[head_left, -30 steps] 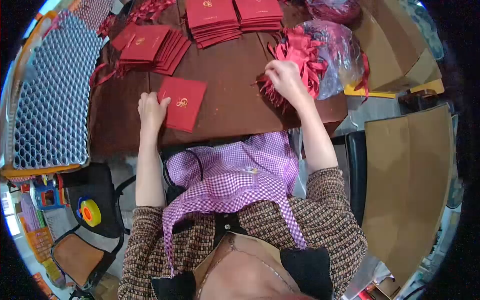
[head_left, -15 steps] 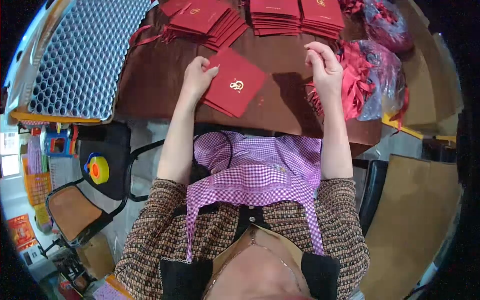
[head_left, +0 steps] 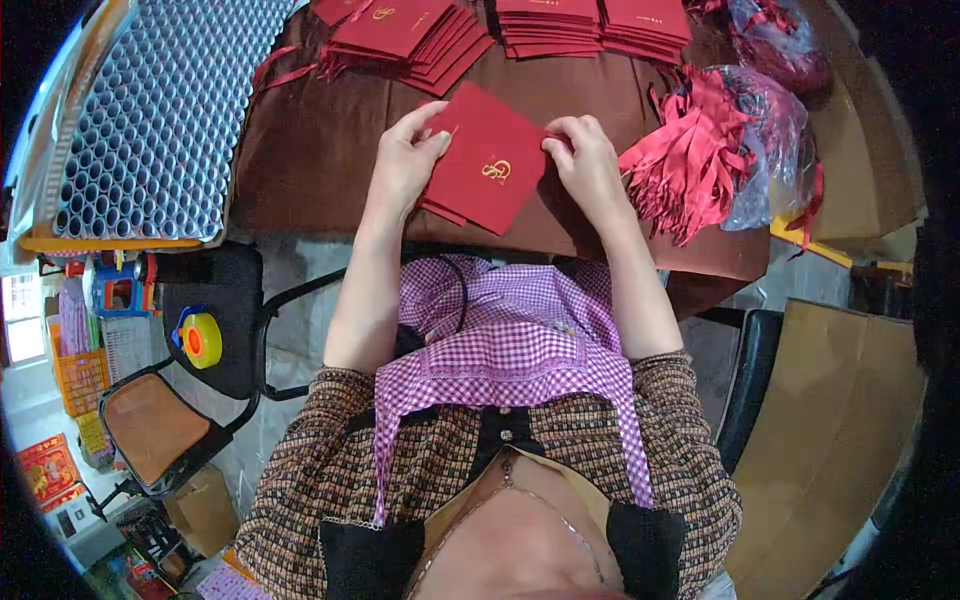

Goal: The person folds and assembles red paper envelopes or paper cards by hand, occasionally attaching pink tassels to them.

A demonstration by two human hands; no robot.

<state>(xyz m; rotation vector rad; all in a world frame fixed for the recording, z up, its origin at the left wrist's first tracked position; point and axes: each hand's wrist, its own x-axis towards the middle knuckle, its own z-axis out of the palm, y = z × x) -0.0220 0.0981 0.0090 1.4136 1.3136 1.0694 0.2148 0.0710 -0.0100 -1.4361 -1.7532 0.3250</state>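
And here in the middle, the red card (head_left: 480, 165) is up front, set cornerwise near the close edge of the brown tabletop (head_left: 320, 150), between the two hands. The left hand (head_left: 405, 165) has its left side, fingers behind the edge and thumb over the front; the right hand (head_left: 590, 165) comes in at the right corner, thumb and forefinger close together in a narrow pinch. Whether that pinch grips the corner or just touches it, I cannot tell. A strip of another red piece (head_left: 445, 213) peeks out below the card's lower left edge.

On to the print: a gold monogram of entwined curly letters, seemingly a G and an S, sits turned on the card. The left stack (head_left: 400, 35) shows a similar gold mark; the middle stack (head_left: 548, 25) and the right stack (head_left: 645, 25) carry tiny gold lettering, too small to read. Down at lower left, a red poster (head_left: 50, 465) bears gold characters, also unreadable.

Now the containers! Right of the right hand, red ribbons (head_left: 690, 150) spill in a heap beside a clear plastic bag (head_left: 780, 130) with more red strips showing through. Beyond it, a second plastic bag (head_left: 775, 40) bulges with dark red material. Far left, the tray (head_left: 160, 130) is packed with rows of round, open-ended tubes, and below it an orange basket (head_left: 82, 375) holds assorted items.
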